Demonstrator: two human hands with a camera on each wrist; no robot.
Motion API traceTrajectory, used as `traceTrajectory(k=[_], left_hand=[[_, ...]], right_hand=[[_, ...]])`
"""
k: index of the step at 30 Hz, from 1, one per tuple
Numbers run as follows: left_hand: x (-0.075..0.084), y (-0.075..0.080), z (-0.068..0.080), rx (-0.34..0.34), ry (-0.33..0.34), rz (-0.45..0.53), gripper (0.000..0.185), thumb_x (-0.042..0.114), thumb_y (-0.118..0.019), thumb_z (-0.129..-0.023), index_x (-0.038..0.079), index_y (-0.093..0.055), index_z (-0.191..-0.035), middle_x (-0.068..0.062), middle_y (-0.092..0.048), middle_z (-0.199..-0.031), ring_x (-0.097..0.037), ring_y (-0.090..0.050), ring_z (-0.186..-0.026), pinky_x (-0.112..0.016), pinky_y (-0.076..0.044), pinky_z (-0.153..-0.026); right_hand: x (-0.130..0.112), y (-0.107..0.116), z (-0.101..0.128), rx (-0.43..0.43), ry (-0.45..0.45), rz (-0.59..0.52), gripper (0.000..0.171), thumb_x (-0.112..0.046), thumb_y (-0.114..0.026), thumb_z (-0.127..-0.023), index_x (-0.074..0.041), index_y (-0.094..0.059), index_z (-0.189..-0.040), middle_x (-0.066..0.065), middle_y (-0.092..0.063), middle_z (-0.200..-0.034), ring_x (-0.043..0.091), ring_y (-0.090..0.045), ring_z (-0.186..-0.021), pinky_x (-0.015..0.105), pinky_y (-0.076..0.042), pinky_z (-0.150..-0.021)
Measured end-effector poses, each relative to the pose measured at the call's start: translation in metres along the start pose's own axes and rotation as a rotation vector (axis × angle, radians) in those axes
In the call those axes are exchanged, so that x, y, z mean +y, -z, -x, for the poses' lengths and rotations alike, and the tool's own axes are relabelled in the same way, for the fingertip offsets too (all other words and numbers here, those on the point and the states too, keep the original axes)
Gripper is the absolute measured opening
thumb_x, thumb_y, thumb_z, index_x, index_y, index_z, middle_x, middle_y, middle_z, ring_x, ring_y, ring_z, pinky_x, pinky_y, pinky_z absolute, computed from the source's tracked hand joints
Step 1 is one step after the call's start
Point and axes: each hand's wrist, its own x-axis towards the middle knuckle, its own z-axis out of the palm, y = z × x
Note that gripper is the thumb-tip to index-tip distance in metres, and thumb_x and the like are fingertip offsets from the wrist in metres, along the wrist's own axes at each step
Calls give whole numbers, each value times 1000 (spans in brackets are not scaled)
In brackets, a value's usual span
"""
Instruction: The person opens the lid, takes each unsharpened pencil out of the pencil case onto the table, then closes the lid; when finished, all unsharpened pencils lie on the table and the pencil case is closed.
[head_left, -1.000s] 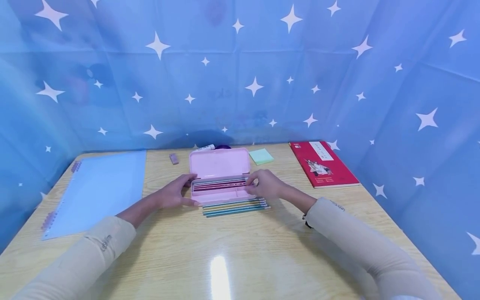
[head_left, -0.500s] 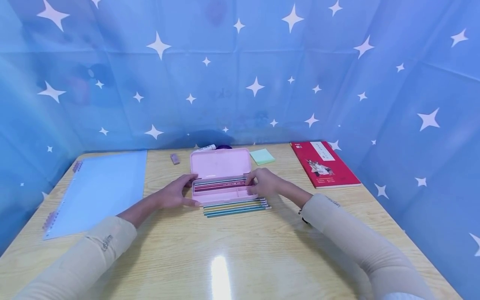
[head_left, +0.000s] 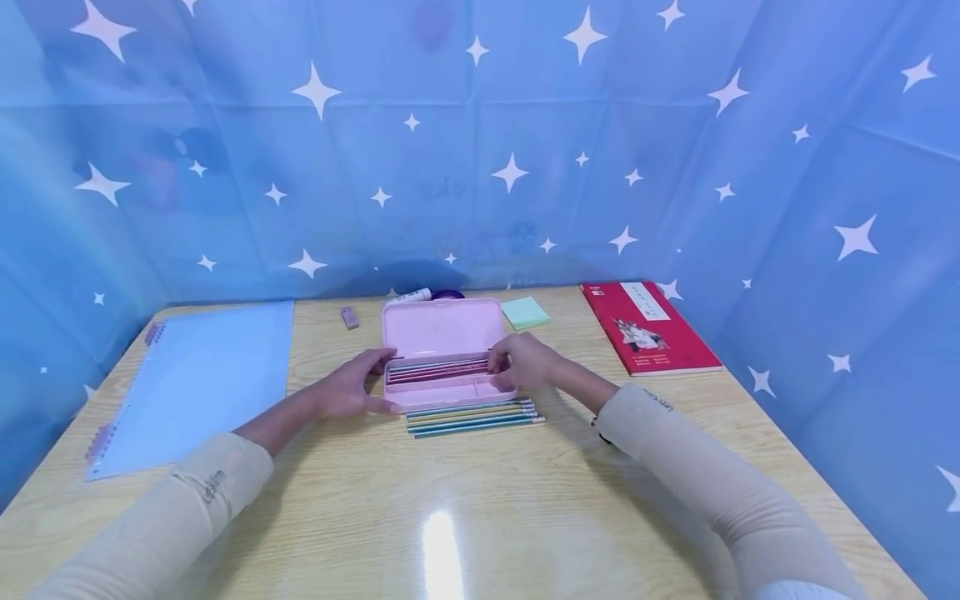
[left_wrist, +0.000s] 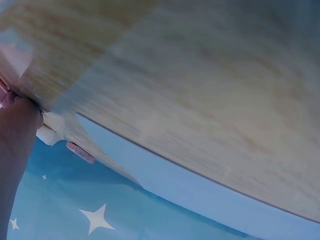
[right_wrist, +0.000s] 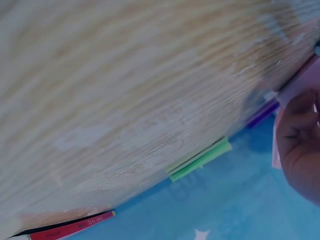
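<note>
The left hand (head_left: 349,387) grips the pencil case (head_left: 442,327) beside it; whether the right hand (head_left: 527,362) pinches the pencils (head_left: 442,370) inside, I cannot tell.

Pencil case (head_left: 438,395): flanked now by hands, left hand (head_left: 348,386) at its left end, right hand (head_left: 528,362) over its right.
Rear compartment: filled lengthwise with inner pencils (head_left: 438,371).
Before the case: outer pencils (head_left: 474,418) are laid side by side.
Behind the lid (head_left: 442,327): a tube (head_left: 414,296) is half hidden.
Left: eraser (head_left: 349,317) placed nearer, folder (head_left: 213,375) farther.
Right: sticky notes (head_left: 526,312) set nearer, book (head_left: 649,327) farther.
</note>
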Motion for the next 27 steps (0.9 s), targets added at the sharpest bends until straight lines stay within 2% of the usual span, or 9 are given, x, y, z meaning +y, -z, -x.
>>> traceTrajectory(k=[10,14,18,27], left_hand=[[0,-2,-1,10,-5,21,106,40,-84,-78,-3,-24,-153,-20,-41,-145,-35,-42,-132,-50,-31,-114],[0,-5,-1,1,-7,10,105,40,-84,-78,-3,-24,-153,-20,-42,-144,-34,-43,-130,-50,-30,-114],[0,-5,0,3,-5,4,105,39,-83,-79,-3,-24,-153,-21,-42,-144,-35,-43,-130,-51,-29,-114],[0,-1,1,10,-14,-9,104,40,-83,-79,-3,-23,-153,-21,-42,-144,-35,-43,-129,-52,-30,-114]], right_hand=[[1,-2,-2,-39,48,55,5,-3,-72,-87,-5,-73,-91,-3,-64,-75,9,-55,-68,25,-50,-67],[2,-2,2,-53,61,50,1,-5,-72,-88,-5,-72,-88,-4,-63,-73,8,-54,-67,25,-49,-66],[2,-1,3,-61,83,26,4,-6,-72,-89,-4,-69,-87,-2,-62,-73,9,-54,-67,26,-49,-66],[3,2,0,-12,110,12,6,-6,-74,-88,-6,-68,-86,-2,-63,-76,10,-53,-71,26,-48,-67]])
